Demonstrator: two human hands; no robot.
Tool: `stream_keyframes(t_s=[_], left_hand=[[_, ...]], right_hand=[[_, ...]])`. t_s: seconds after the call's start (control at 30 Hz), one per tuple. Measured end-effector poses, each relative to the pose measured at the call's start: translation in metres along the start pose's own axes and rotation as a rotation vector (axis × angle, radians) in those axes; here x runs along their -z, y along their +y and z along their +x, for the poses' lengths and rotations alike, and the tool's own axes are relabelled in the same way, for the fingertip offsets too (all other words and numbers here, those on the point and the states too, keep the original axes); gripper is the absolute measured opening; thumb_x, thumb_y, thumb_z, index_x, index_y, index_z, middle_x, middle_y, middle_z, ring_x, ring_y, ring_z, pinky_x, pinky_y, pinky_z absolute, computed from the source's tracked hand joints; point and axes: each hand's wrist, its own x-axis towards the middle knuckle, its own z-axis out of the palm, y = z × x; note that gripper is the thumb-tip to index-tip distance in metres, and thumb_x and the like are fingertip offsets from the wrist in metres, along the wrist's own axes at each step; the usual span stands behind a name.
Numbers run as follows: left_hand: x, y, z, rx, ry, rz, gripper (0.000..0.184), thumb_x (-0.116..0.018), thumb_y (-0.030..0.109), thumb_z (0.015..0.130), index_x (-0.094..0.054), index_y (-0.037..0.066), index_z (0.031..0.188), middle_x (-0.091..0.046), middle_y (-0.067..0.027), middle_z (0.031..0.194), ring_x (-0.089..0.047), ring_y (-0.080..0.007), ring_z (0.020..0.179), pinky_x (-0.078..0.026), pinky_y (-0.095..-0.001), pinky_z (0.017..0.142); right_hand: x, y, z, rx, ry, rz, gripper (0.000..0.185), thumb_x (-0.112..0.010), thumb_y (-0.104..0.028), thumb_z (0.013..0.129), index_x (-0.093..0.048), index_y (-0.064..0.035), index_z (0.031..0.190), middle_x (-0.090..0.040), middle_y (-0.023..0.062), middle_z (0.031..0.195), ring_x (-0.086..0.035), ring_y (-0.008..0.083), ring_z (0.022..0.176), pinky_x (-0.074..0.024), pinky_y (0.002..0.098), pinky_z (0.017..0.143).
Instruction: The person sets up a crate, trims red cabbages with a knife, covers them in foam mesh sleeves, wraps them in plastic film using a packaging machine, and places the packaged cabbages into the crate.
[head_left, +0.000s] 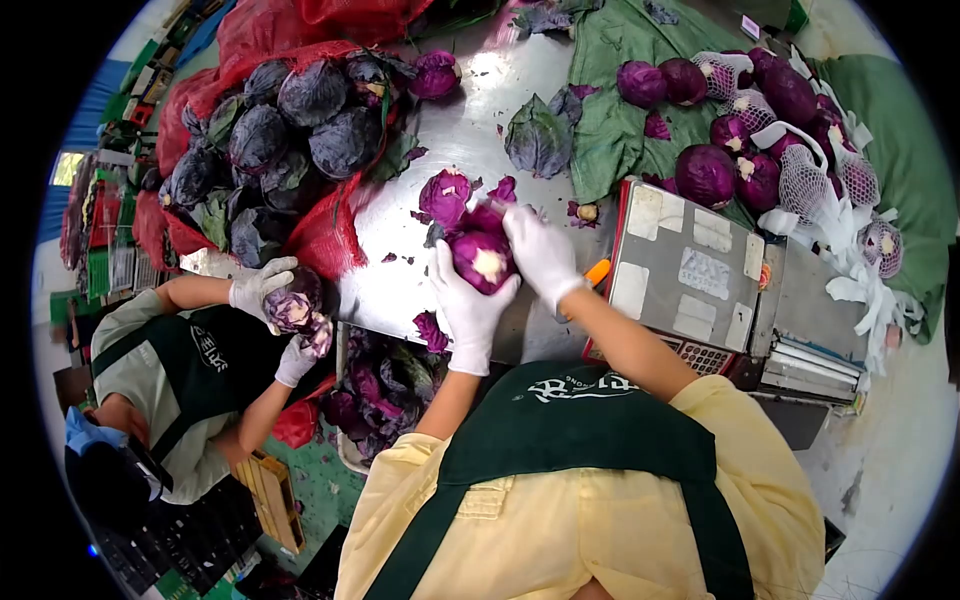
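A purple cabbage (481, 262) with its pale cut stem facing up rests in my white-gloved left hand (467, 305), whose fingers wrap its lower left side. My right hand (540, 250), gloved too, is at the cabbage's upper right edge, fingers closed on a slightly blurred outer cabbage leaf (487, 218). Peeled purple leaves (445, 198) lie just beyond the cabbage on the metal table (450, 135). Close to my right wrist, an orange handle (598, 272) sticks out; the rest of it is hidden.
On the left, a red mesh sack (335, 228) holds several dark cabbages (258, 138). Beside me a co-worker's gloved hands (262, 290) hold another cabbage. A leaf-filled crate (385, 395) stands below. Right are a scale (685, 265), trimmed cabbages (706, 175) and white netting (805, 185).
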Motion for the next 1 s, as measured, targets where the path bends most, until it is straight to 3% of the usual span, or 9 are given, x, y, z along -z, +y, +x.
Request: stream_keyframes(t_s=[0.1, 0.17, 0.27, 0.37, 0.53, 0.67, 0.77, 0.8, 1.0], left_hand=[[0.0, -0.004, -0.024, -0.149, 0.038, 0.065, 0.115, -0.09, 0.033, 0.053, -0.026, 0.0, 0.143, -0.032, -0.0287, 0.14, -0.034, -0.0454, 0.131, -0.03, -0.0498, 0.109], [0.007, -0.016, -0.021, 0.057, 0.036, -0.049, 0.113, -0.09, 0.035, 0.055, -0.027, -0.001, 0.142, -0.032, -0.0294, 0.138, -0.038, -0.0446, 0.126, -0.032, -0.05, 0.107], [0.031, -0.027, -0.013, 0.158, -0.072, 0.006, 0.116, -0.089, 0.04, 0.058, -0.024, 0.003, 0.146, -0.037, -0.0306, 0.128, -0.042, -0.0428, 0.12, -0.036, -0.0482, 0.104], [0.068, -0.029, -0.002, 0.171, -0.367, 0.083, 0.123, -0.09, 0.044, 0.055, -0.02, 0.014, 0.152, -0.046, -0.0286, 0.118, -0.048, -0.0405, 0.11, -0.044, -0.0473, 0.094], [0.041, -0.045, 0.011, -0.186, -0.305, 0.045, 0.122, -0.09, 0.04, 0.055, -0.021, 0.012, 0.151, -0.044, -0.026, 0.127, -0.046, -0.0397, 0.115, -0.039, -0.0454, 0.1], [0.037, -0.025, 0.015, -0.121, -0.306, -0.078, 0.12, -0.092, 0.037, 0.054, -0.023, 0.008, 0.148, -0.039, -0.0259, 0.134, -0.043, -0.0405, 0.121, -0.037, -0.0469, 0.104], [0.033, -0.013, 0.005, 0.075, -0.288, 0.04, 0.108, -0.089, 0.036, 0.059, -0.032, 0.008, 0.145, -0.034, -0.0244, 0.134, -0.039, -0.0375, 0.122, -0.035, -0.0454, 0.105], [0.027, -0.015, 0.001, 0.018, -0.208, 0.047, 0.106, -0.089, 0.034, 0.06, -0.032, 0.007, 0.145, -0.035, -0.0238, 0.133, -0.039, -0.0365, 0.122, -0.036, -0.0449, 0.105], [0.024, -0.021, -0.001, 0.02, -0.197, -0.125, 0.101, -0.089, 0.029, 0.062, -0.033, 0.004, 0.142, -0.039, -0.0233, 0.136, -0.039, -0.0366, 0.128, -0.033, -0.0437, 0.109]], right_hand=[[0.036, 0.0, 0.049, -0.173, -0.148, 0.002, 0.047, -0.029, -0.044, 0.101, -0.059, -0.0098, 0.111, -0.066, 0.0239, 0.094, -0.063, 0.0428, 0.088, -0.0491, 0.051, 0.078], [0.027, 0.012, 0.056, -0.154, -0.276, -0.008, 0.048, -0.03, -0.043, 0.101, -0.057, -0.0094, 0.122, -0.066, 0.0209, 0.108, -0.062, 0.0383, 0.102, -0.0486, 0.0438, 0.087], [-0.001, 0.031, 0.042, 0.0, -0.03, 0.296, 0.047, -0.032, -0.045, 0.098, -0.059, -0.0108, 0.117, -0.065, 0.0256, 0.103, -0.061, 0.0439, 0.097, -0.0474, 0.0496, 0.083], [0.014, 0.026, 0.0, 0.02, -0.189, 0.373, 0.049, -0.035, -0.047, 0.098, -0.059, -0.0114, 0.12, -0.065, 0.023, 0.104, -0.061, 0.0432, 0.099, -0.0474, 0.0484, 0.084], [0.03, 0.005, -0.044, 0.014, -0.346, 0.329, 0.048, -0.035, -0.048, 0.101, -0.055, -0.0166, 0.132, -0.063, 0.0119, 0.122, -0.06, 0.0322, 0.111, -0.0469, 0.0387, 0.092], [0.017, 0.016, -0.048, 0.236, -0.172, 0.1, 0.046, -0.036, -0.048, 0.099, -0.051, -0.0247, 0.136, -0.066, 0.0166, 0.078, -0.065, 0.0343, 0.067, -0.0494, 0.0476, 0.058], [0.046, -0.006, -0.052, 0.196, -0.379, -0.122, 0.048, -0.035, -0.046, 0.1, -0.04, -0.0271, 0.144, -0.066, 0.0121, 0.072, -0.064, 0.0325, 0.06, -0.0475, 0.0471, 0.055], [0.039, -0.003, -0.052, 0.266, -0.289, -0.094, 0.053, -0.037, -0.048, 0.099, -0.034, -0.0264, 0.148, -0.06, 0.0104, 0.06, -0.061, 0.0305, 0.053, -0.0454, 0.046, 0.049], [0.034, 0.003, -0.053, 0.407, -0.198, -0.145, 0.057, -0.043, -0.046, 0.097, -0.034, -0.0224, 0.148, -0.062, 0.0084, 0.063, -0.061, 0.0269, 0.052, -0.046, 0.0419, 0.045]])
